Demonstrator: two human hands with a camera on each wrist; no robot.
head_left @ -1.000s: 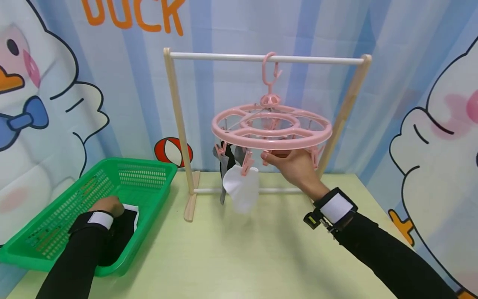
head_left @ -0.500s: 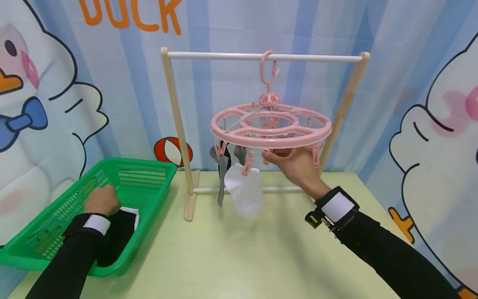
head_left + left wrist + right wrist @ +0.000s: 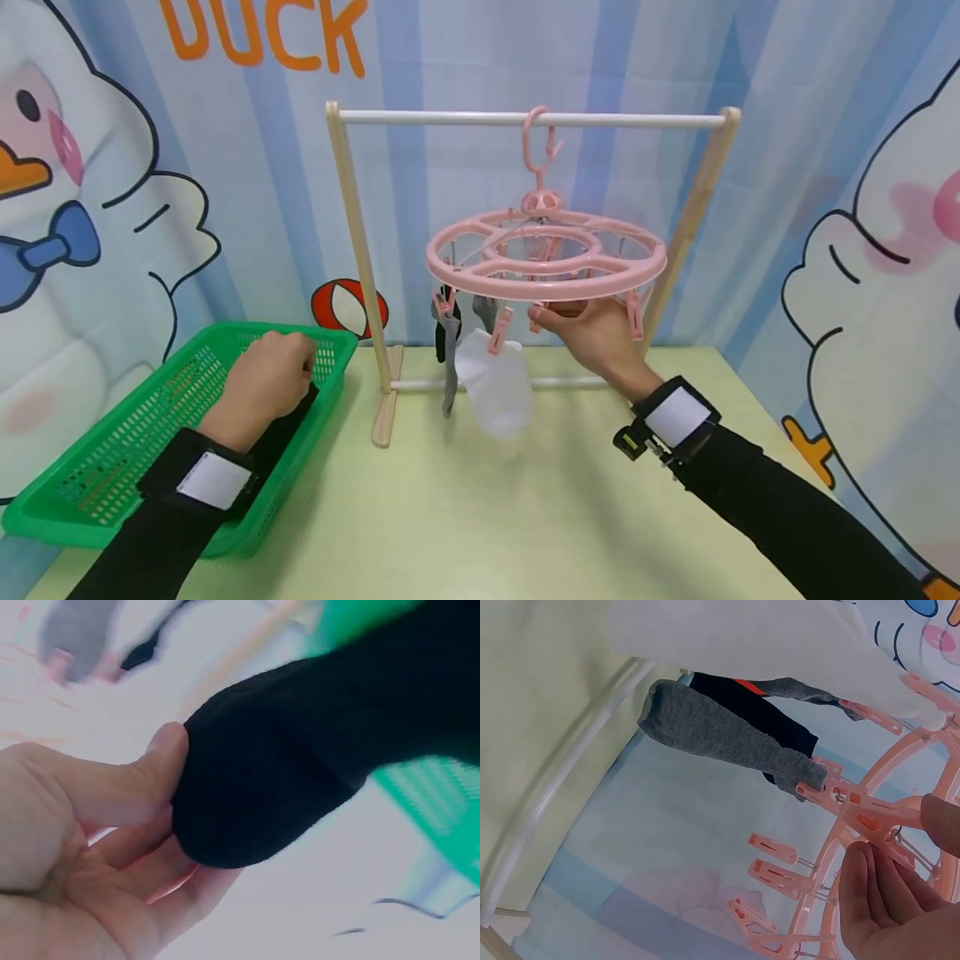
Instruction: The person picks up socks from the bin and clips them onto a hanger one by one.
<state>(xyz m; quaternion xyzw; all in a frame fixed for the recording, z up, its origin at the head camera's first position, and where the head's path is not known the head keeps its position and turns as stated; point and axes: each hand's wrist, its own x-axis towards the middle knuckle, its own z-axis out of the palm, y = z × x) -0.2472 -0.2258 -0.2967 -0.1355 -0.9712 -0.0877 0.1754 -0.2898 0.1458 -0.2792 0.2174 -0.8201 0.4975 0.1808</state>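
Up top, orange lettering [image 3: 273, 32] spelled DUCK across the blue-striped backdrop [image 3: 465, 50], its upper edge cropped! Below, the left hand [image 3: 266, 379] was over the green basket [image 3: 63, 530], and the left wrist view told the story: thumb and fingers pinched the rounded end of a black sock [image 3: 255, 765], the rest stretching back across the basket. Over on the other side, the right hand [image 3: 596, 337] had thumb and fingers on a pink clip [image 3: 866, 817] under the round pink hanger [image 3: 547, 290], which hung by its hook from the white rail [image 3: 435, 117]. And what company on that ring: a white cloth [image 3: 498, 392] dangled from one clip, a grey sock [image 3: 727, 735] from another!
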